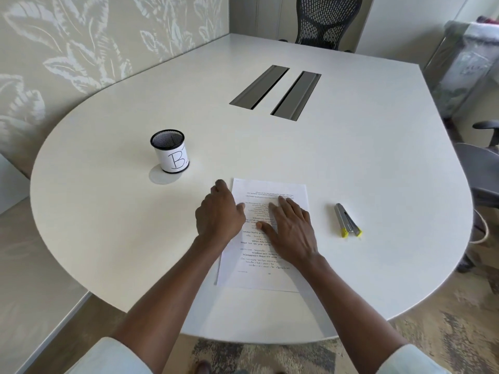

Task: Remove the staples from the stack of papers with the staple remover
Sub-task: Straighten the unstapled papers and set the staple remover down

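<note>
A stack of printed white papers (270, 190) lies on the table in front of me, its text upside down from where I look. My right hand (293, 230) rests flat on the middle of the stack, fingers spread. My left hand (220, 214) sits at the stack's left edge, fingers curled, thumb touching the paper. It holds nothing that I can see. The staple remover (347, 221), grey metal with yellow tips, lies on the table to the right of the papers, untouched. No staple is discernible.
A black mesh pen cup (170, 152) with a white label stands to the left behind the papers. Two grey cable slots (275, 91) are set in the white table (378, 157). Office chairs stand at the far side (324, 20) and right (480, 163).
</note>
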Motion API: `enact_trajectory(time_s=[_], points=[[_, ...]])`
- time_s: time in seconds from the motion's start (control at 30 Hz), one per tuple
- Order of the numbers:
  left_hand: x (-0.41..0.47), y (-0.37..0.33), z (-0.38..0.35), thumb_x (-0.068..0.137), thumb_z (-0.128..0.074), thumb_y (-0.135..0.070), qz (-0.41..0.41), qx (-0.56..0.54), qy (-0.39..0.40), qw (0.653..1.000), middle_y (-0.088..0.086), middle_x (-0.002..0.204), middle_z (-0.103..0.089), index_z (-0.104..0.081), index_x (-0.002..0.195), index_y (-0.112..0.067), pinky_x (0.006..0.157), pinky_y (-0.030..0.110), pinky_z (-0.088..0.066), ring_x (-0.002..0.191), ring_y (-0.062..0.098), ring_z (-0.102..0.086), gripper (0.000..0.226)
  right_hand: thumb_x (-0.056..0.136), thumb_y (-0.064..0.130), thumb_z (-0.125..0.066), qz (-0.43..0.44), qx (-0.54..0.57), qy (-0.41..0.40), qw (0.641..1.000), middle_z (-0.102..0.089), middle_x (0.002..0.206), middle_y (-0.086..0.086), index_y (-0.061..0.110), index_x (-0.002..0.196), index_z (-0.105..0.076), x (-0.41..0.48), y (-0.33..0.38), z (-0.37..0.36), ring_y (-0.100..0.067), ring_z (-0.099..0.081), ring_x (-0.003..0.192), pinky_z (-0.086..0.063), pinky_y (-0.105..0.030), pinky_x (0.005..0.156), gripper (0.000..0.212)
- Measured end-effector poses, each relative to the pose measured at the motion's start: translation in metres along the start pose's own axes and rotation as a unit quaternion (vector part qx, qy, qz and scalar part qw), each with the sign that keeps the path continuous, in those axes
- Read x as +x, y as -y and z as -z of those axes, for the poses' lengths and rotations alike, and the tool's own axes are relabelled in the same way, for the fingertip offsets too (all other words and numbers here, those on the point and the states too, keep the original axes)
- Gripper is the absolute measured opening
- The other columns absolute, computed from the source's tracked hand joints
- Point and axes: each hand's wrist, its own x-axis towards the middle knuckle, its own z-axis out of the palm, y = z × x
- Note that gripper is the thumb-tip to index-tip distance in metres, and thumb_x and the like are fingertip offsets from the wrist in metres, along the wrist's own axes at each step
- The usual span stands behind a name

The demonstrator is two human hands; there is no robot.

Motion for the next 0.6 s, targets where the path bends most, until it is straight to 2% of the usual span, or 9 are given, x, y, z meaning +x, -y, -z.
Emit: enact_trajectory(time_s=[0.1, 0.17, 0.27, 0.33, 0.37, 0.43, 0.6], points=[[0.001, 0.019, -0.007, 0.098, -0.073, -0.053, -0.123, 0.020, 0.036, 0.992, 0.014, 0.155, -0.053, -0.046, 0.150, -0.006, 0.109, 0.048, -0.047, 0.145, 0.036, -0.052, 0.076, 0.093, 0.080, -0.015, 0.005, -0.005, -0.002, 1.000, -0.038, 0.176, -0.015, 0.015, 0.160, -0.051, 0.005, -0.001, 0.000, -0.035, -0.030, 0.166, -0.026, -0.048, 0.131, 0.099], [0.002, 0.032, -0.014, 0.099, -0.065, -0.066, -0.192, 0.031, 0.074, 0.978, 0.014, 0.173, -0.039, -0.041, 0.159, -0.007, 0.125, 0.045, -0.035, 0.161, 0.033, -0.036, 0.088, 0.093, 0.080, -0.015, 0.006, -0.001, 0.001, 1.000, -0.037, 0.176, -0.014, 0.016, 0.160, -0.050, 0.009, -0.001, 0.001, -0.033, -0.029, 0.166, -0.026, -0.048, 0.132, 0.100], [-0.001, 0.044, -0.022, 0.094, -0.032, -0.088, -0.230, 0.056, 0.120, 0.964, 0.011, 0.185, -0.013, -0.029, 0.168, -0.008, 0.139, 0.043, -0.015, 0.172, 0.025, -0.010, 0.109, 0.091, 0.080, -0.016, 0.003, 0.014, -0.003, 1.000, -0.036, 0.177, -0.012, 0.017, 0.160, -0.051, 0.013, 0.000, 0.001, -0.030, -0.027, 0.167, -0.023, -0.045, 0.132, 0.099], [-0.002, 0.049, -0.027, 0.084, -0.005, -0.098, -0.237, 0.062, 0.123, 0.962, 0.009, 0.186, -0.006, -0.024, 0.171, -0.008, 0.140, 0.041, -0.007, 0.173, 0.021, -0.002, 0.126, 0.091, 0.080, -0.017, 0.004, 0.014, -0.004, 1.000, -0.036, 0.177, -0.011, 0.018, 0.160, -0.052, 0.016, 0.000, 0.000, -0.030, -0.027, 0.167, -0.022, -0.044, 0.132, 0.099], [-0.001, 0.050, -0.028, 0.081, 0.002, -0.099, -0.236, 0.060, 0.121, 0.962, 0.008, 0.186, -0.005, -0.022, 0.172, -0.009, 0.140, 0.039, -0.005, 0.173, 0.020, 0.000, 0.130, 0.091, 0.080, -0.017, 0.003, 0.014, -0.004, 1.000, -0.037, 0.177, -0.011, 0.018, 0.159, -0.052, 0.016, 0.000, -0.001, -0.029, -0.027, 0.167, -0.023, -0.044, 0.132, 0.098], [0.000, 0.051, -0.030, 0.081, 0.002, -0.098, -0.236, 0.058, 0.115, 0.963, 0.007, 0.187, -0.003, -0.020, 0.172, -0.010, 0.140, 0.037, -0.004, 0.173, 0.019, 0.001, 0.129, 0.093, 0.079, -0.019, 0.002, 0.013, -0.011, 1.000, -0.038, 0.176, -0.012, 0.017, 0.158, -0.053, 0.016, 0.000, -0.002, -0.030, -0.029, 0.167, -0.024, -0.045, 0.132, 0.096], [-0.002, 0.049, -0.029, 0.089, -0.015, -0.091, -0.235, 0.053, 0.100, 0.965, 0.007, 0.186, -0.010, -0.027, 0.170, -0.011, 0.140, 0.037, -0.008, 0.173, 0.020, -0.005, 0.115, 0.094, 0.078, -0.019, 0.001, 0.004, -0.011, 1.000, -0.038, 0.176, -0.011, 0.017, 0.158, -0.053, 0.017, -0.001, -0.005, -0.030, -0.029, 0.167, -0.024, -0.045, 0.132, 0.095]])
